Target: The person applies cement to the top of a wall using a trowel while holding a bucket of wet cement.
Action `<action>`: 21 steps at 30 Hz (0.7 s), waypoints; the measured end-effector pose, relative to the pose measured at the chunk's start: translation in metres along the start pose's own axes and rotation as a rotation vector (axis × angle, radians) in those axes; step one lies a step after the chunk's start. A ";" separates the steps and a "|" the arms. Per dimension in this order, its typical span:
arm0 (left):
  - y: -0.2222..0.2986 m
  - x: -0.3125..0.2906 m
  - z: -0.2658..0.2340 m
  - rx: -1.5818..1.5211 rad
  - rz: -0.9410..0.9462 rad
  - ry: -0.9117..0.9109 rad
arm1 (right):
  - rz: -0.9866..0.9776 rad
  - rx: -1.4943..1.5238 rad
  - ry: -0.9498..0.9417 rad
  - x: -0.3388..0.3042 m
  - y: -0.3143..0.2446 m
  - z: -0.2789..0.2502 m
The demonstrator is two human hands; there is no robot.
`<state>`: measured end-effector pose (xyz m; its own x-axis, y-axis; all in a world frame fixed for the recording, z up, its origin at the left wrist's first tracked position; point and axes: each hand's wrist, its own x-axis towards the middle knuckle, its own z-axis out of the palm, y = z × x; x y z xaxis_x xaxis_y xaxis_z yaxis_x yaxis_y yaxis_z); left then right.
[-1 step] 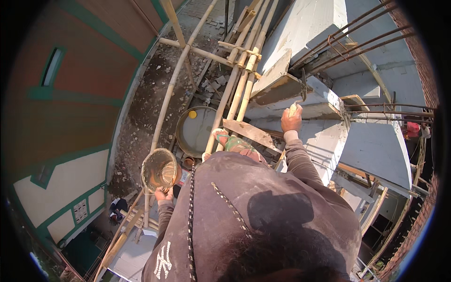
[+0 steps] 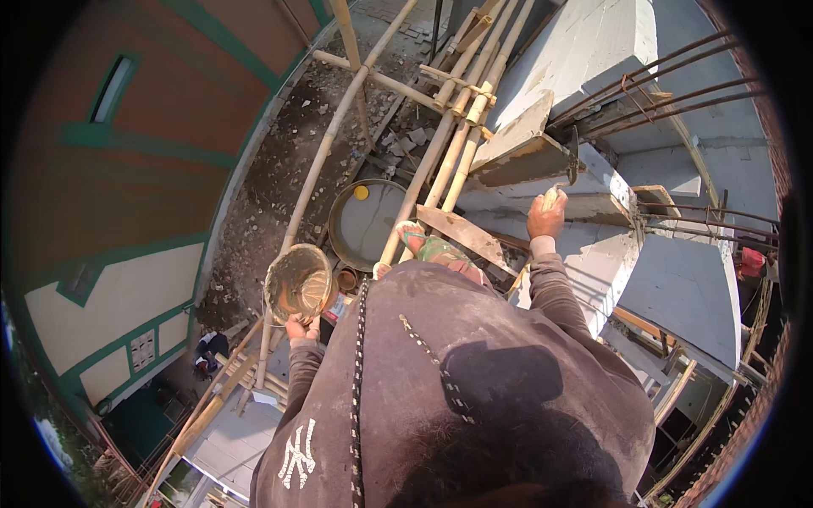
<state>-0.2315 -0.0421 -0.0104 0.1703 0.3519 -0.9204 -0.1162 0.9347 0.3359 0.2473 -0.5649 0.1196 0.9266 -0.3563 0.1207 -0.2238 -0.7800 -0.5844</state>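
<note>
My left hand [image 2: 302,328] grips the lower rim of a mortar-smeared bucket [image 2: 299,284], tilted so its inside shows, with some brownish residue within. My right hand [image 2: 545,218] is closed round the pale handle of a trowel [image 2: 573,158]. The trowel's dark, narrow blade points away from me, close to the end of a mortar-stained board [image 2: 515,157]. Whether the blade touches the board I cannot tell. Pale block wall [image 2: 593,55] extends beyond the board, with more blocks below my right hand.
Bamboo scaffold poles [image 2: 461,161] run beneath my sandalled foot [image 2: 412,235]. Below stands a wide round tub [image 2: 332,222] of greyish liquid with a yellow object in it. Rusty steel bars [image 2: 669,72] jut across at right. A wall with green trim [image 2: 195,152] rises at left.
The whole view has shifted slightly, so the scene sits further right. Both hands keep their hold on the bucket and trowel, with no other clear movement.
</note>
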 end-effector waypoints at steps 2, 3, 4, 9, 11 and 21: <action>-0.020 -0.013 0.046 -0.047 0.102 -0.059 | 0.013 -0.094 -0.015 0.015 0.007 -0.007; -0.020 -0.020 0.064 -0.040 0.065 -0.086 | 0.034 -0.158 -0.046 0.027 0.006 -0.010; -0.016 -0.010 0.050 0.071 0.165 -0.047 | 0.057 -0.197 -0.111 0.033 -0.001 -0.005; -0.025 -0.049 0.123 0.109 0.394 -0.105 | 0.059 -0.258 -0.171 0.057 0.005 0.005; -0.019 -0.060 0.126 0.137 0.459 -0.123 | 0.026 -0.258 -0.167 0.056 0.003 0.010; 0.005 -0.140 0.217 0.540 1.095 -0.337 | -0.853 0.158 -0.835 -0.104 -0.191 -0.025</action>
<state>-0.0437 -0.0762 0.1638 0.4873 0.8723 -0.0405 0.0462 0.0205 0.9987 0.1864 -0.3916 0.2384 0.6813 0.7320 -0.0059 0.5419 -0.5097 -0.6682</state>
